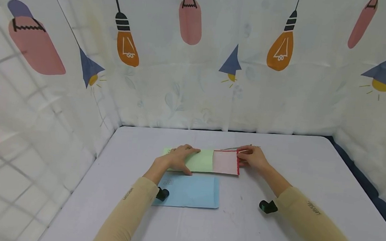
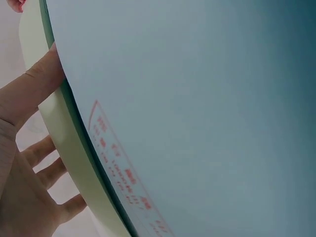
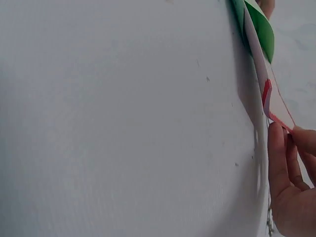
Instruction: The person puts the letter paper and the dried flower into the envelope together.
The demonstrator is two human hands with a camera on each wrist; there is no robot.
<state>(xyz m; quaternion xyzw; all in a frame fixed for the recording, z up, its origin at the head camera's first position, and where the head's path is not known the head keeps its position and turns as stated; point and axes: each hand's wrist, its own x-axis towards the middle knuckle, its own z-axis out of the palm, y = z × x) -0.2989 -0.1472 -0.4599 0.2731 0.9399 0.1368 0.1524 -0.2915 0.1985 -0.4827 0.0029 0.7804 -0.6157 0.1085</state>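
In the head view a light green envelope (image 1: 203, 161) lies across the middle of the table. My left hand (image 1: 178, 157) grips it, with the thumb along the near edge and the fingers spread toward the far edge. A pale pink card with red edges (image 1: 225, 162) sticks out of the green envelope's right end. My right hand (image 1: 253, 157) pinches that card's right end between thumb and fingers. The right wrist view shows the green envelope (image 3: 265, 37) bulging round the card. Nearer me, partly under my left wrist, lies a blue envelope (image 1: 191, 191); red print marks its face in the left wrist view.
The white table (image 1: 272, 238) stretches around the envelopes. A thin, dark, stem-like thing (image 1: 229, 148) lies just behind the card, partly hidden by my right hand. Printed white curtains (image 1: 208, 91) hang behind the table and at both sides.
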